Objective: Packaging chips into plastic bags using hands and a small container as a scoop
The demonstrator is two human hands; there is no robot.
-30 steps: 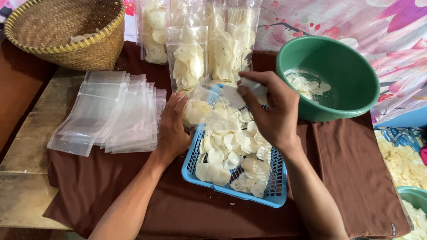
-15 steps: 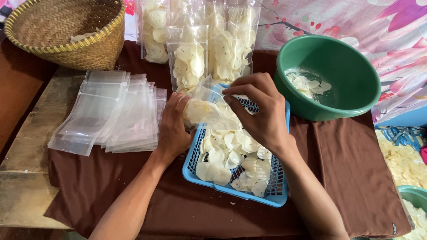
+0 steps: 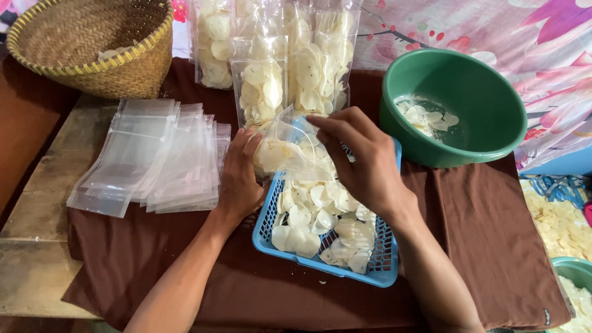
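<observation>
My left hand (image 3: pixel 238 176) holds a clear plastic bag (image 3: pixel 285 151), partly filled with pale round chips, tilted over the blue basket tray (image 3: pixel 327 264). My right hand (image 3: pixel 362 161) hovers over the tray beside the bag's mouth, fingers spread and pointing down-left, with nothing visibly in them. The tray holds a heap of white chips (image 3: pixel 320 216). A stack of empty clear bags (image 3: pixel 154 157) lies left of my left hand.
Several filled chip bags (image 3: pixel 271 55) stand at the back. A woven basket (image 3: pixel 86 43) sits at the back left. A green bowl (image 3: pixel 487 117) with a few chips is at the right. More chips (image 3: pixel 558 225) lie at the right edge. Brown cloth (image 3: pixel 481 234) covers the wooden table.
My right hand held a chip above the bag a second ago, brought it down to the bag's mouth, and now its fingers are spread with no chip showing. My left hand stayed still.
</observation>
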